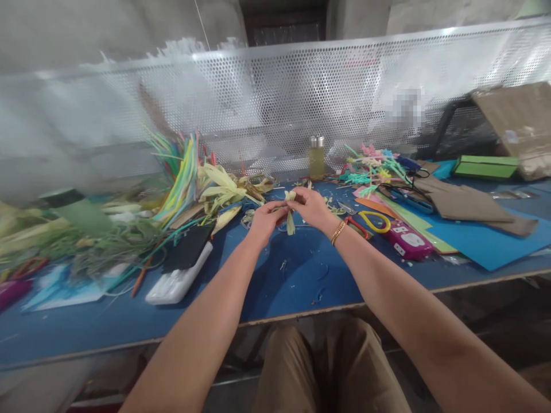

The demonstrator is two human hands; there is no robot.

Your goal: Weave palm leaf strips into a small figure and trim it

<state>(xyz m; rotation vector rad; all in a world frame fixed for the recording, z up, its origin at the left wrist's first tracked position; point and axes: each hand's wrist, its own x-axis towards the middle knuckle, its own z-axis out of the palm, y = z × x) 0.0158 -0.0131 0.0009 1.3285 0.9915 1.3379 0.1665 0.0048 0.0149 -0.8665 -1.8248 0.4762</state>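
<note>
1. Blue table (275, 287), head view: the pale strip (291, 223) is above it, between the hands.
2. Left hand (267, 219) and right hand (310, 206): fingertips clamped on the strip.
3. Best keep pinches close, tension gentle; it could tear.
4. Long axis near-vertical in view, loose end pointing down.

Soft, greyish light falls on the blue tabletop (275, 298), its source out of view; below the table's edge everything sinks into dimness. Glare whitens the perforated metal screen (310, 86), notably at upper right. A soft shadow darkens the tabletop beside the left forearm (215, 310). Blur smears the left side, where the green tub (84, 211) loses its outline; the middle looks clearer. Wide-angle distortion stretches both forearms toward the bottom, and a pixelated patch (408, 108) breaks the view at right.
</note>
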